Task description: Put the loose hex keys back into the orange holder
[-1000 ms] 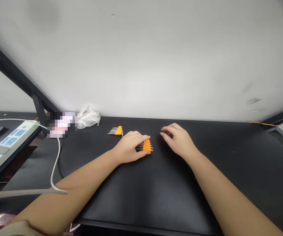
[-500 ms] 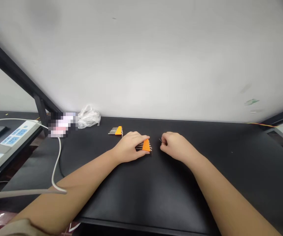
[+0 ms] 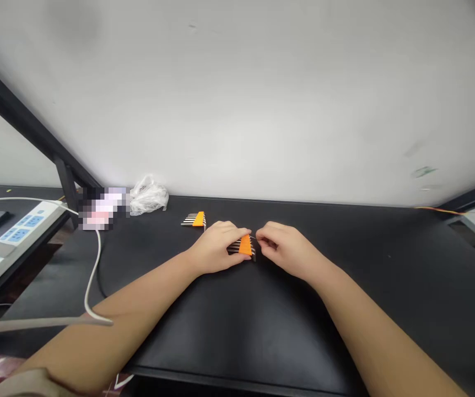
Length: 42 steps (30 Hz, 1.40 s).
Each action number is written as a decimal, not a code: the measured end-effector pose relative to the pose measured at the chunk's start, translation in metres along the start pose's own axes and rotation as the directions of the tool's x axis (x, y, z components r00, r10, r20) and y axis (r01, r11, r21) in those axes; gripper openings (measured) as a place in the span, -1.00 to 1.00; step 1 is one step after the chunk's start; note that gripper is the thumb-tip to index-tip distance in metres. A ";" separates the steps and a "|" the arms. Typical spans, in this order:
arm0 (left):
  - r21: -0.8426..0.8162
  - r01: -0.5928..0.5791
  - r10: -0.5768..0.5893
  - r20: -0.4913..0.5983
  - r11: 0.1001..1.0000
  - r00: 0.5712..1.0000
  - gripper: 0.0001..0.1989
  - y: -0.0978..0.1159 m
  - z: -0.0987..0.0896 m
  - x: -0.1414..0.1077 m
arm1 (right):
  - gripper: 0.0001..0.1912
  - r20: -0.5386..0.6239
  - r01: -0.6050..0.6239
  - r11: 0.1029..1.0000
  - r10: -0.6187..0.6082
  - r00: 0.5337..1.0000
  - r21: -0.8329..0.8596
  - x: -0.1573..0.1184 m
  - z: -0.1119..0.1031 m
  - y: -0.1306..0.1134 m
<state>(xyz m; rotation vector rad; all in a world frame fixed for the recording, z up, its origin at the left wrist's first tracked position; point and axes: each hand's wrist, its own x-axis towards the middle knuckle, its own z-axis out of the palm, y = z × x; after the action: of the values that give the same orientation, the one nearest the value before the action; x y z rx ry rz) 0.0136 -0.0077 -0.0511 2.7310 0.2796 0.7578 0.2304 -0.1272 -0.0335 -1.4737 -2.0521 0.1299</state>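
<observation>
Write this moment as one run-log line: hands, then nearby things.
left hand: holding orange holder | right hand: pinching thin metal rod | on black table: second orange holder, plastic bag

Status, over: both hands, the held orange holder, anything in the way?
Left hand gripping orange holder, metal keys in it. Right hand pinching thin metal piece beside it. Second orange holder past left hand, not between hands.
</observation>
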 end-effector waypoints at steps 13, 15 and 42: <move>-0.018 -0.045 0.045 0.011 0.999 0.999 -0.49 0.002 -0.001 0.002 | -0.77 -0.023 0.002 0.999 -0.001 1.000 0.044 0.000 0.001 -0.017; -0.015 -0.049 0.049 -0.019 0.999 0.999 -0.50 0.004 -0.001 0.002 | -0.75 -0.067 -0.049 0.981 0.063 0.996 0.190 0.002 0.006 -0.018; 0.310 0.322 -0.352 0.043 0.895 0.935 -0.39 -0.026 -0.096 -0.012 | -0.77 -0.076 -0.406 0.821 0.471 0.879 0.401 0.005 0.021 0.029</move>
<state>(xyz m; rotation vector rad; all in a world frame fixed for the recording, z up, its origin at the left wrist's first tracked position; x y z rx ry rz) -0.0498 0.0351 0.0133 2.8637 0.8873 0.5160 0.2428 -0.1067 -0.0605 -1.6173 -1.4149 0.5326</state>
